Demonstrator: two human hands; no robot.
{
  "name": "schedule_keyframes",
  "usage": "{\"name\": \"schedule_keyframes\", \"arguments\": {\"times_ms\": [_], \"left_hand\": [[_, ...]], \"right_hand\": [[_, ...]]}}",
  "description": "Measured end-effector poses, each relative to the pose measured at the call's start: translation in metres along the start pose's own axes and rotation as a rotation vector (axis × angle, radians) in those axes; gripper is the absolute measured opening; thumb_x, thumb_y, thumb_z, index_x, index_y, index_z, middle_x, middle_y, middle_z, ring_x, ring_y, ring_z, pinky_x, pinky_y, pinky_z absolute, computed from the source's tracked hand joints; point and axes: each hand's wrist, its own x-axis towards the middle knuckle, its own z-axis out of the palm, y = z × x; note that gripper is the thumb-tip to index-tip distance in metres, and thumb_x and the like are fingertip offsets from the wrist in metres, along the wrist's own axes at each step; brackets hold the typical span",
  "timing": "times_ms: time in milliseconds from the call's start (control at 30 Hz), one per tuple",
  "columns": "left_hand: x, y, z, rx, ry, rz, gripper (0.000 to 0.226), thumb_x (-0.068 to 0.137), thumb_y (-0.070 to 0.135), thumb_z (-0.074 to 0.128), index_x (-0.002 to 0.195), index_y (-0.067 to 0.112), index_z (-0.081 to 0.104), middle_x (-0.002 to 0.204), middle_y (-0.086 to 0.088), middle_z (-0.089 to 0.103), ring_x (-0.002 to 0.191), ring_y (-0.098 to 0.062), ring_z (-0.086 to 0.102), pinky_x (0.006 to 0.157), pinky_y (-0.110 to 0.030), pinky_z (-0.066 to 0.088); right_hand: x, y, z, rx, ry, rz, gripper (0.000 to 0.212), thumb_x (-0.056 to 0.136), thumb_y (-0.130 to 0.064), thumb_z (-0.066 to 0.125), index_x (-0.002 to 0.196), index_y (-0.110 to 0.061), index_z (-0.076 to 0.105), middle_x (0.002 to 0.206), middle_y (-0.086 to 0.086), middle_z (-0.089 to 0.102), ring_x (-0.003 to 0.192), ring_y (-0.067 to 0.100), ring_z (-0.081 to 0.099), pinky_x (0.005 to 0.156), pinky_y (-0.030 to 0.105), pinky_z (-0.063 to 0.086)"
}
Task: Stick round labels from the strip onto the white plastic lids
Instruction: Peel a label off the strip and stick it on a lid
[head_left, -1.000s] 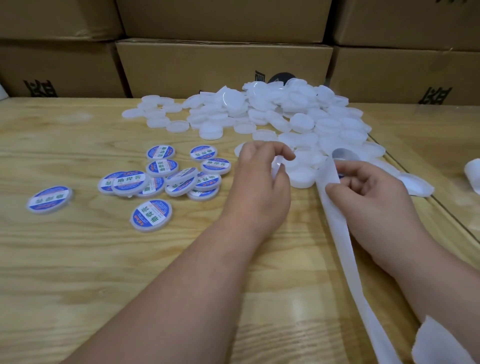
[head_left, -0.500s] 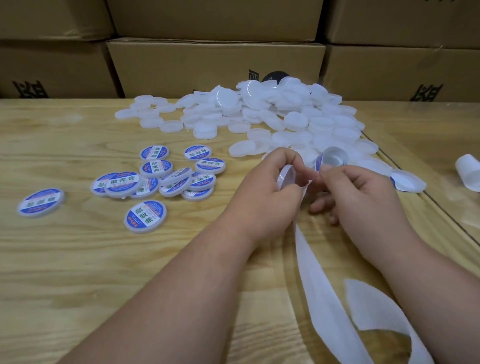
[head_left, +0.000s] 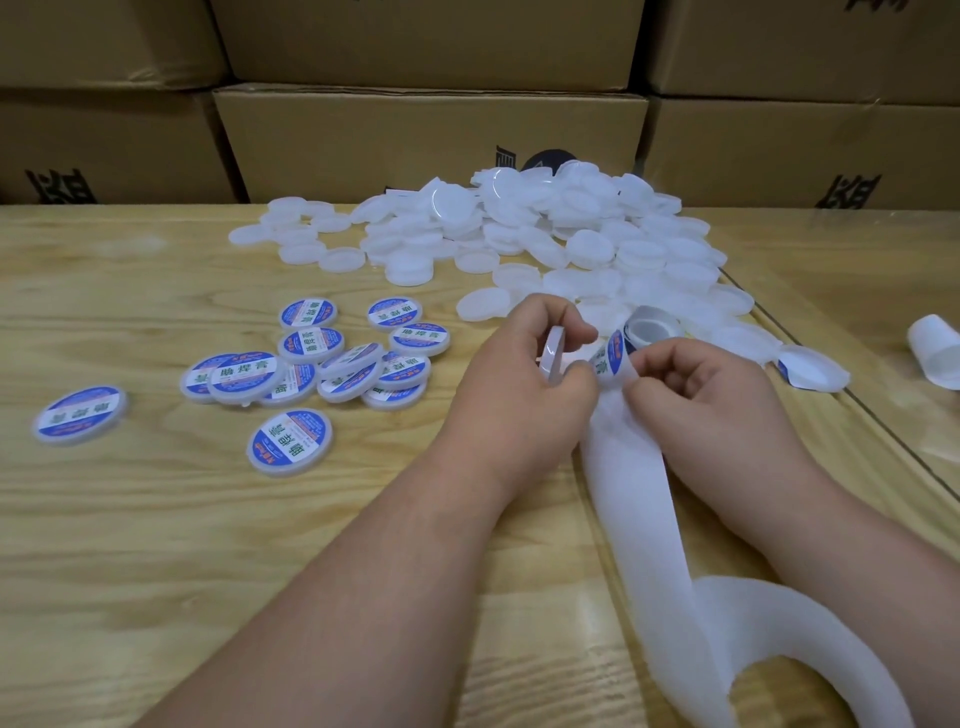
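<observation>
Cardboard boxes (head_left: 426, 140) behind wooden table (head_left: 130, 519)

Stacked cardboard boxes (head_left: 431, 135) with black printed characters line the far edge of a pale wooden table (head_left: 156, 519). A dark round object (head_left: 549, 160) peeks out just in front of the middle box, mostly hidden

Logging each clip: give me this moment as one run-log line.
left hand: holds blank lid on edge | right hand: pinches label strip | label: peeling, not on lid | labelled lids: left
</observation>
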Motion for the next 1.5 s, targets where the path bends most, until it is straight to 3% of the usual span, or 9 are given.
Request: {"name": "schedule_keyframes", "arguments": {"times_ms": [133,267,367,533,800,967,1100,1267,1500], "left_hand": [[0.000,-0.002,0.001,-0.017,-0.062,0.012,0.024,0.086,0.012,0.069,0.087,0.031,0.055,0.096,0.018,0.072,0.089,0.002,0.068,0.074,-0.014,0.054],[0.000,-0.002,0.000,-0.011,-0.073,0.021,0.023,0.085,0.018,0.077,0.089,0.029,0.056,0.095,0.017,0.072,0.087,-0.002,0.071,0.077,-0.023,0.057],[0.000,-0.002,0.000,-0.015,-0.055,0.028,0.025,0.084,0.018,0.078,0.088,0.030,0.057,0.094,0.016,0.071,0.086,-0.004,0.071,0.075,-0.022,0.056],[0.001,-0.001,0.000,-0.006,-0.028,0.017,0.028,0.083,0.021,0.079,0.084,0.035,0.055,0.091,0.018,0.069,0.083,-0.003,0.070,0.070,-0.018,0.053],[0.000,0.001,-0.002,-0.015,-0.039,0.032,0.021,0.086,0.018,0.075,0.086,0.031,0.059,0.088,0.015,0.068,0.080,0.001,0.063,0.068,-0.014,0.050],[0.000,0.001,-0.001,-0.017,-0.035,0.028,0.022,0.086,0.013,0.072,0.085,0.030,0.059,0.081,0.016,0.066,0.071,0.001,0.060,0.064,-0.012,0.048],[0.000,0.000,-0.001,-0.042,-0.005,-0.012,0.021,0.085,0.010,0.065,0.083,0.031,0.061,0.078,0.015,0.068,0.066,-0.003,0.059,0.061,-0.019,0.050],[0.003,-0.001,-0.003,-0.054,0.101,-0.019,0.028,0.084,0.004,0.057,0.083,0.032,0.059,0.077,0.021,0.062,0.062,0.001,0.054,0.054,-0.013,0.044],[0.006,-0.001,-0.007,-0.186,0.226,-0.142,0.028,0.083,0.009,0.046,0.084,0.031,0.062,0.071,0.019,0.058,0.051,-0.006,0.047,0.043,-0.016,0.037]], "right_hand": [[-0.002,-0.003,0.001,0.048,-0.052,-0.021,0.019,0.089,-0.006,0.063,0.082,-0.021,0.073,0.076,0.008,0.071,0.067,0.014,0.058,0.065,0.032,0.047],[-0.004,-0.007,0.001,0.145,-0.083,-0.038,0.011,0.088,-0.015,0.066,0.083,-0.021,0.075,0.084,-0.004,0.075,0.080,0.006,0.067,0.072,0.021,0.051],[-0.006,-0.010,0.000,0.181,-0.101,-0.062,0.019,0.078,-0.026,0.060,0.081,-0.030,0.078,0.083,-0.011,0.076,0.080,0.000,0.068,0.066,0.010,0.048],[-0.006,-0.011,0.000,0.148,-0.127,-0.088,0.022,0.083,-0.026,0.061,0.086,-0.037,0.079,0.087,-0.012,0.077,0.086,-0.001,0.070,0.070,0.011,0.050],[-0.005,-0.008,0.000,0.105,-0.139,-0.097,0.031,0.091,-0.006,0.062,0.087,-0.034,0.074,0.077,-0.007,0.075,0.069,0.006,0.066,0.060,0.018,0.050],[-0.006,-0.008,0.002,0.097,-0.125,-0.085,0.025,0.074,-0.020,0.057,0.087,-0.033,0.074,0.074,0.005,0.070,0.063,0.009,0.058,0.056,0.020,0.046],[-0.005,-0.006,0.001,0.094,-0.070,-0.057,0.027,0.068,-0.020,0.054,0.085,-0.029,0.073,0.061,-0.003,0.058,0.053,0.006,0.050,0.049,0.014,0.041],[-0.001,-0.003,0.002,0.085,0.024,-0.031,0.028,0.083,-0.002,0.054,0.088,-0.025,0.071,0.064,-0.002,0.051,0.056,0.008,0.044,0.051,0.015,0.037],[-0.003,-0.005,0.000,0.087,0.032,-0.010,0.031,0.086,-0.002,0.051,0.094,-0.025,0.070,0.061,-0.004,0.044,0.050,0.006,0.039,0.045,0.009,0.033]]}}
